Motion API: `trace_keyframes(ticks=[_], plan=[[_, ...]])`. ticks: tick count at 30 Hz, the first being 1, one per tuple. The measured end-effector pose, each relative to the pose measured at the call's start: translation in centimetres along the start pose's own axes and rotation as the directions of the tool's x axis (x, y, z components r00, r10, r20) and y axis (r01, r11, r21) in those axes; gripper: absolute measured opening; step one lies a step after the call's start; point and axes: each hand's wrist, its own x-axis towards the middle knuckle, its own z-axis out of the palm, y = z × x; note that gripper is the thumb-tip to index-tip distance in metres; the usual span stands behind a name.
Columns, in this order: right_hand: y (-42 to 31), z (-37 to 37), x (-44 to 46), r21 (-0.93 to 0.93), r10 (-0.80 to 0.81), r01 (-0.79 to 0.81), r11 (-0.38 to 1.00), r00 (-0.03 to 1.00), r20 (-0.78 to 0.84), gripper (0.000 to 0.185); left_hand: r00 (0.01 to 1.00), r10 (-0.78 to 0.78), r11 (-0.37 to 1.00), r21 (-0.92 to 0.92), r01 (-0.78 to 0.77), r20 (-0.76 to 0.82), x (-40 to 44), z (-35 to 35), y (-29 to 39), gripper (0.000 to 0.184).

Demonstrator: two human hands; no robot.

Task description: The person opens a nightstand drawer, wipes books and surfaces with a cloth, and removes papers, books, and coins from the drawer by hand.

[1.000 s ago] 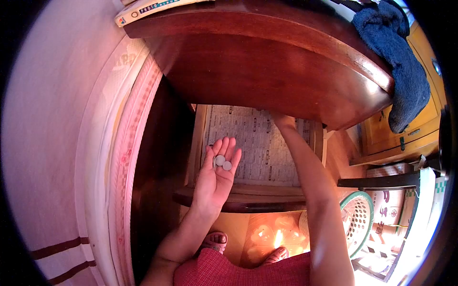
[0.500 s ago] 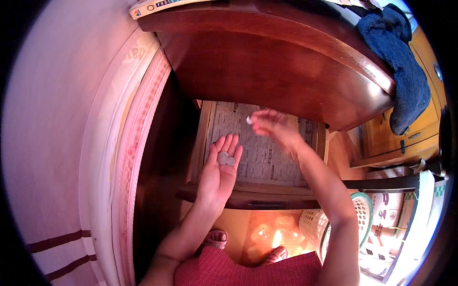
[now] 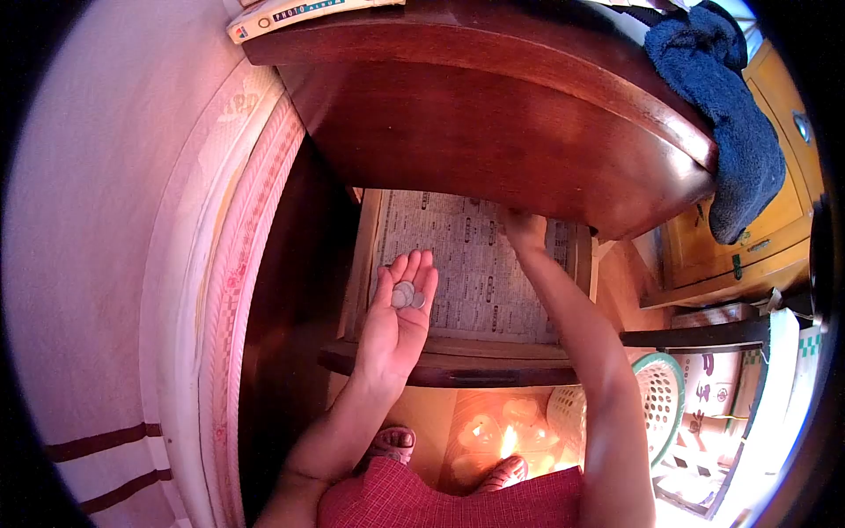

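My left hand [image 3: 396, 321] is held palm up over the front left part of an open drawer [image 3: 528, 350]. A few silver coins [image 3: 404, 296] lie in it near the base of the fingers. Printed newspaper [image 3: 466, 264] lines the drawer floor. My right hand [image 3: 525, 231] reaches into the back right of the drawer, under the edge of the dark wooden furniture [image 3: 493, 132]. Its fingers are in shadow and mostly hidden, so I cannot see whether anything is in them.
A photo album [image 3: 308, 12] lies on top of the furniture, and a dark blue towel [image 3: 748, 132] hangs over its right corner. Pink-edged bedding [image 3: 251, 264] stands along the left. A green-rimmed basket [image 3: 662, 405] is at lower right, near a yellow wooden cabinet [image 3: 704, 255].
My right hand, which had a coin at its fingertips above the drawer, has gone deeper toward the drawer's back. My left hand stays palm up with coins in it. The view has shifted slightly.
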Motion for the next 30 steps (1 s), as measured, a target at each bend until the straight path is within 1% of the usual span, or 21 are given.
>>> trace_keyframes(ticks=[2,3,5,6,7,8,9,10,11,13,14,16,20,21,23,24,25,26,28,29,30], plan=[[3.4,2.7,3.0,-0.218,-0.083,0.064,0.974,0.993,-0.081,0.031,0.997,0.006,1.000,0.020,-0.008,0.082,0.0,-0.3,0.1,0.030],[5.6,4.8,4.7,0.153,-0.115,0.157,0.976,0.961,-0.253,0.041,0.996,0.007,1.000,0.022,-0.009,0.084,-0.1,-0.1,0.0,0.030],[5.6,5.8,5.0,0.481,-0.075,0.291,0.827,0.906,-0.417,0.052,0.999,0.037,0.995,0.088,-0.039,0.020,-0.6,0.8,-0.1,0.030],[3.5,4.9,3.9,0.344,-0.039,0.167,0.924,0.936,-0.350,0.060,0.999,0.039,0.995,0.090,-0.041,0.023,-0.5,0.6,0.0,0.030],[1.5,4.1,2.9,0.269,-0.014,0.105,0.957,0.948,-0.318,0.065,0.998,0.039,0.994,0.098,-0.044,0.056,-0.4,0.3,0.0,0.029],[-0.6,3.3,1.8,0.187,0.010,0.045,0.981,0.958,-0.287,0.069,0.995,0.039,0.993,0.105,-0.048,0.089,-0.4,0.2,0.0,0.029],[-2.5,2.6,0.9,0.015,0.051,-0.049,0.999,0.970,-0.238,0.070,0.995,0.039,0.993,0.106,-0.049,0.089,-0.4,0.1,0.1,0.029],[-3.3,2.3,0.4,-0.162,0.101,-0.134,0.978,0.975,-0.197,0.071,0.994,0.031,0.994,0.102,-0.042,0.106,-0.4,0.1,0.1,0.028],[-3.0,2.3,0.7,-0.161,0.102,-0.135,0.978,0.975,-0.197,0.071,0.992,0.023,0.995,0.097,-0.036,0.124,-0.4,0.1,0.1,0.028],[-1.7,2.6,1.6,-0.280,0.102,-0.135,0.950,0.986,-0.129,0.073,0.991,0.023,0.994,0.102,-0.037,0.134,-0.4,0.0,0.1,0.027],[-0.7,3.0,2.0,-0.280,0.102,-0.135,0.950,0.986,-0.130,0.073,0.990,0.024,0.994,0.106,-0.040,0.142,-0.3,-0.1,0.1,0.026],[0.7,3.7,2.5,-0.440,-0.188,0.072,0.895,0.956,-0.227,0.064,0.990,0.022,0.994,0.106,-0.037,0.143,-0.3,-0.1,0.1,0.026],[1.0,3.4,2.5,-0.387,-0.243,0.134,0.912,0.938,-0.246,0.066,0.988,0.023,0.993,0.110,-0.040,0.150,-0.3,-0.2,0.0,0.026],[-0.7,2.8,1.9,-0.308,-0.111,0.050,0.950,0.977,-0.184,0.070,0.988,0.025,0.993,0.112,-0.042,0.152,-0.3,-0.2,0.0,0.026],[-0.4,3.1,2.4,-0.229,0.018,-0.043,0.972,0.994,-0.109,0.074,0.992,0.029,0.992,0.116,-0.043,0.126,-0.4,0.0,0.0,0.026],[1.7,3.9,3.6,-0.300,-0.082,0.012,0.954,0.971,-0.224,0.073,0.992,0.030,0.992,0.117,-0.045,0.127,-0.4,0.1,0.0,0.026],[1.8,4.2,3.9,-0.374,-0.189,0.057,0.926,0.925,-0.328,0.072,0.991,0.037,0.990,0.128,-0.053,0.125,-0.4,0.1,0.0,0.026],[2.0,4.3,4.0,-0.372,-0.191,0.060,0.926,0.925,-0.327,0.072,0.991,0.046,0.988,0.138,-0.063,0.124,-0.4,0.2,0.1,0.026],[-0.3,3.4,2.5,-0.227,-0.065,0.020,0.974,0.979,-0.193,0.072,0.991,0.049,0.989,0.134,-0.065,0.126,-0.4,0.1,0.1,0.026],[0.3,3.5,2.9,-0.229,-0.066,0.020,0.973,0.979,-0.192,0.072,0.990,0.049,0.989,0.130,-0.066,0.131,-0.4,0.0,0.1,0.026],[1.0,3.5,3.4,-0.330,-0.122,0.049,0.943,0.971,-0.205,0.073,0.990,0.048,0.990,0.127,-0.065,0.131,-0.3,0.0,0.0,0.026]])
